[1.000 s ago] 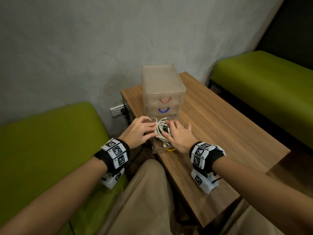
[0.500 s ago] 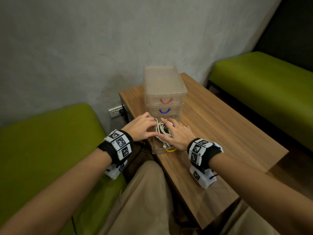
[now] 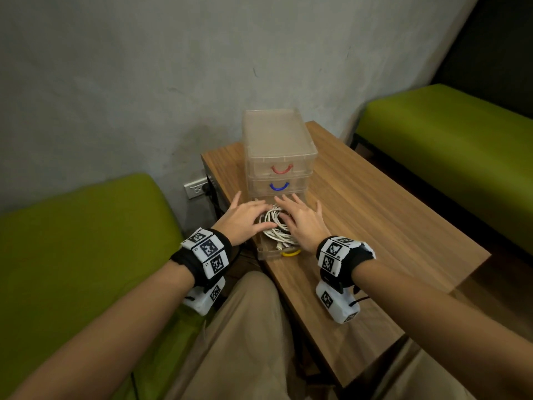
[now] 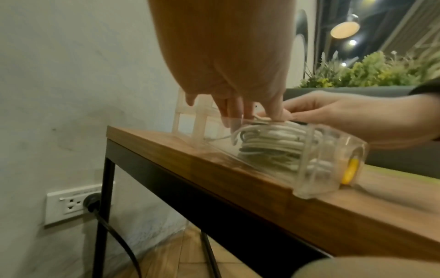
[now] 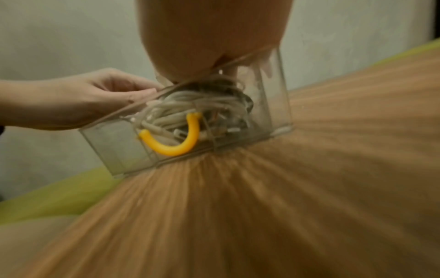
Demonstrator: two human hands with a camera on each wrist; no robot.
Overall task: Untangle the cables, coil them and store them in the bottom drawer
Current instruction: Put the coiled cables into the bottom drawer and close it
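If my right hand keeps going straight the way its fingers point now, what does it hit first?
Most likely the front of the blue-handled middle drawer. The right hand lies over the coiled cables in the open bottom drawer, fingers aimed at that stack; depth is unclear.

No legible text, brand or numbers anywhere. Only black-and-white square fiducial codes on left wristband [image 3: 208,251] and right wristband [image 3: 336,253]; tiny corner characters unreadable.
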